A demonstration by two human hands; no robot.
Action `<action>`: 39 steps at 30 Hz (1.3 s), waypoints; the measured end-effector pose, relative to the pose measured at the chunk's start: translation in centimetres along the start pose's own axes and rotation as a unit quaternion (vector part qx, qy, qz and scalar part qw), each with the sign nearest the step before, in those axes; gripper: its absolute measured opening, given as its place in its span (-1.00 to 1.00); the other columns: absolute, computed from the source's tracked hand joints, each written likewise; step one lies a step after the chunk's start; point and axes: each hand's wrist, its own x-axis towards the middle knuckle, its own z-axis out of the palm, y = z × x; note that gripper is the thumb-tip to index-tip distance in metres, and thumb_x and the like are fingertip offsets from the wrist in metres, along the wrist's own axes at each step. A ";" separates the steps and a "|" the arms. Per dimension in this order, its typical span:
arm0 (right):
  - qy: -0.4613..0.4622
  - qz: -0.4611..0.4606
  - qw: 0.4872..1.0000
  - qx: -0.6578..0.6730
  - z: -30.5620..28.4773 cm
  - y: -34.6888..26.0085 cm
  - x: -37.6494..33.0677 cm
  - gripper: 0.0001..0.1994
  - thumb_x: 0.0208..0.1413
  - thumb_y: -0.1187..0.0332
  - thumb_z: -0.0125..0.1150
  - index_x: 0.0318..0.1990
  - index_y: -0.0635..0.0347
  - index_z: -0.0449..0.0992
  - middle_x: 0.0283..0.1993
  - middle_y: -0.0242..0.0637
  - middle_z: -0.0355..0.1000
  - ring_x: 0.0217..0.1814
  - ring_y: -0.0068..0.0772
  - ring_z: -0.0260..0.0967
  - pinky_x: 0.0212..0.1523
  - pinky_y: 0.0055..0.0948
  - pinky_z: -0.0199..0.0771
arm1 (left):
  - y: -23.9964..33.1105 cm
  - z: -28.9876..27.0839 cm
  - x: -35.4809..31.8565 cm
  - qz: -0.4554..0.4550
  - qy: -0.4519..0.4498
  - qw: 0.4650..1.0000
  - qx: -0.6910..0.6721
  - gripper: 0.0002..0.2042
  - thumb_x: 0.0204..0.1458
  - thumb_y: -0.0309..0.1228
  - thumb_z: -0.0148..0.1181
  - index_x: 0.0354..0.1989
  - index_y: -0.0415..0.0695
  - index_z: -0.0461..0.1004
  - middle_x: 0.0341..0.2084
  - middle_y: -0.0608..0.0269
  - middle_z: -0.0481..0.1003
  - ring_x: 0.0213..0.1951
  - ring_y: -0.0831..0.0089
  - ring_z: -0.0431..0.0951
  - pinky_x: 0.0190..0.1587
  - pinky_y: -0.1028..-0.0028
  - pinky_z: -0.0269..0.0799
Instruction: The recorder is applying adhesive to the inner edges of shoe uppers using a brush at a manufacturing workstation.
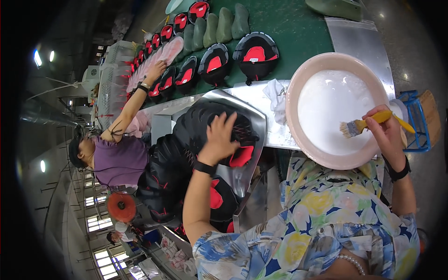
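My right hand (386,136) grips a yellow-handled paintbrush (360,127). Its bristles point left, over white liquid (333,105) in a wide pale pink basin (293,109). My left hand (219,139) has its fingers spread above a black shoe upper (245,130) with a red lining, at the near end of a heap of black shoe uppers (170,163). Whether the fingertips touch the upper I cannot tell. The heap lies in and over a metal tray (262,119) to the left of the basin.
A green table (298,32) carries rows of black-and-red shoe uppers (255,58), green shoe lasts (224,25) and pink insoles (172,49). A crumpled white cloth (276,98) lies beside the basin. At left, a co-worker in purple (119,161) reaches toward the insoles. A blue-framed stool (416,121) stands right.
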 end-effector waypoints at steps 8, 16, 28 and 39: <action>-0.112 -0.133 0.982 -0.075 2.4 -1.1 0.1 -0.84 0.23 0.36 0.26 -0.24 0.28 0.48 -0.40 -0.32 0.43 -0.38 -0.55 0.37 -0.34 -0.49 0.35 | 1.6 6.5 -3.1 0.049 0.128 0.968 0.209 -0.56 -0.09 -0.42 0.24 0.06 0.13 0.53 0.10 0.20 0.43 0.27 0.02 0.31 0.28 -0.28 0.13; -0.072 -0.178 0.971 -0.142 4.7 0.3 3.1 -0.72 0.17 0.25 0.33 -0.30 0.32 0.45 -0.44 -0.01 0.49 -0.44 -0.13 0.48 -0.37 -0.30 0.41 | -1.5 -5.5 -10.1 -0.047 0.411 0.910 -0.026 -0.52 -0.07 -0.67 0.12 0.13 -0.29 0.41 -0.02 0.05 0.49 0.03 0.17 0.52 0.15 0.27 0.40; -0.164 -0.204 0.929 -0.261 0.9 0.9 4.7 -0.77 0.14 0.30 0.28 -0.22 0.31 0.49 -0.30 0.05 0.54 -0.21 0.09 0.54 -0.17 -0.12 0.47 | 6.6 -8.6 -4.0 -0.054 0.197 0.810 -0.549 -0.43 0.24 -0.29 0.15 0.36 -0.29 0.23 0.28 0.00 0.35 0.24 0.23 0.42 0.28 0.29 0.35; -0.042 -0.339 0.933 -0.112 -3.0 -5.5 6.2 -0.72 0.22 0.21 0.28 -0.27 0.25 0.40 -0.44 -0.14 0.45 -0.45 -0.15 0.41 -0.36 -0.28 0.38 | 14.9 -7.4 3.4 0.066 0.042 0.743 -0.665 -0.51 0.31 -0.30 0.14 0.36 -0.21 0.27 0.13 0.11 0.48 0.07 0.33 0.55 0.15 0.30 0.52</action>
